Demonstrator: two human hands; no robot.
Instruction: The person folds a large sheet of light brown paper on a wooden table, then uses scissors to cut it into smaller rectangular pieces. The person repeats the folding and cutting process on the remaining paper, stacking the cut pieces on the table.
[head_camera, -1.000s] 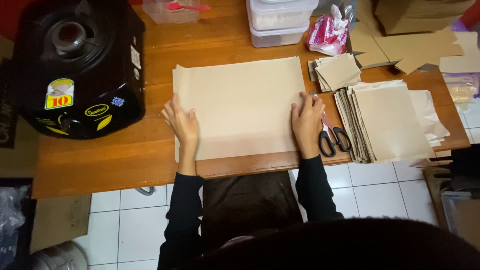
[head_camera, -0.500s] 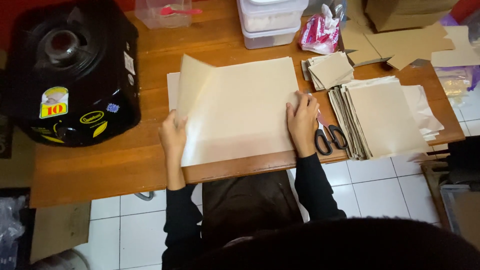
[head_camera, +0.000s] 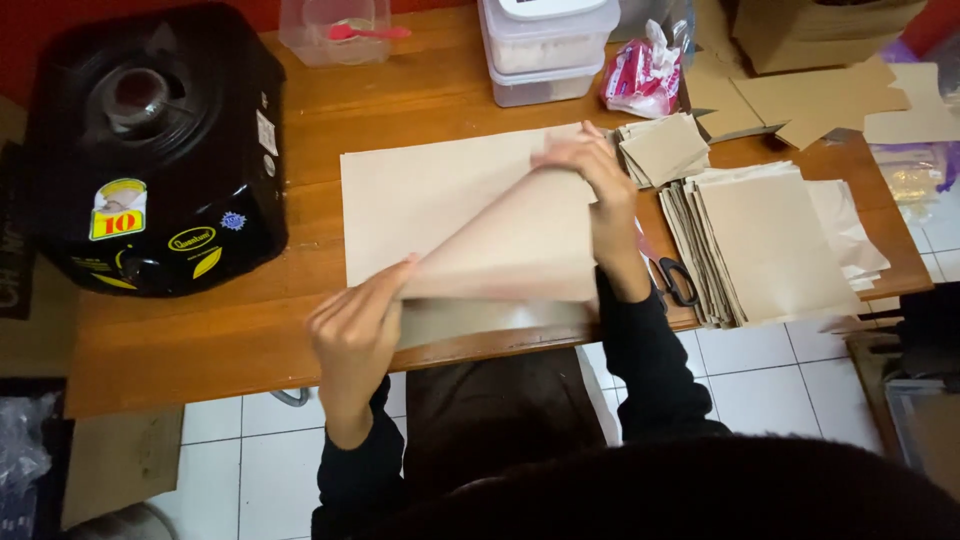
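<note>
Brown paper sheet (head_camera: 450, 200), flat on wooden table (head_camera: 400, 100), mid-fold: left hand (head_camera: 355, 335) pinches the lifted near corner, right hand (head_camera: 590, 165) grips the far right edge by the paper stack (head_camera: 770, 245); next move likely needs edges aligned, then creased.

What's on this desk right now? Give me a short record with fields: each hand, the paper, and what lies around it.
left hand: left hand pinches the near left corner of the large tan paper sheet, lifted off the table
right hand: right hand grips the sheet's far right corner, folded over
paper: partly folded diagonally, the rest flat on the brown wooden table
right of paper: stack of tan folded paper pieces; black-handled scissors beside the right wrist
left of paper: black round-topped appliance
far edge: clear plastic containers, pink-and-white plastic bag
</note>
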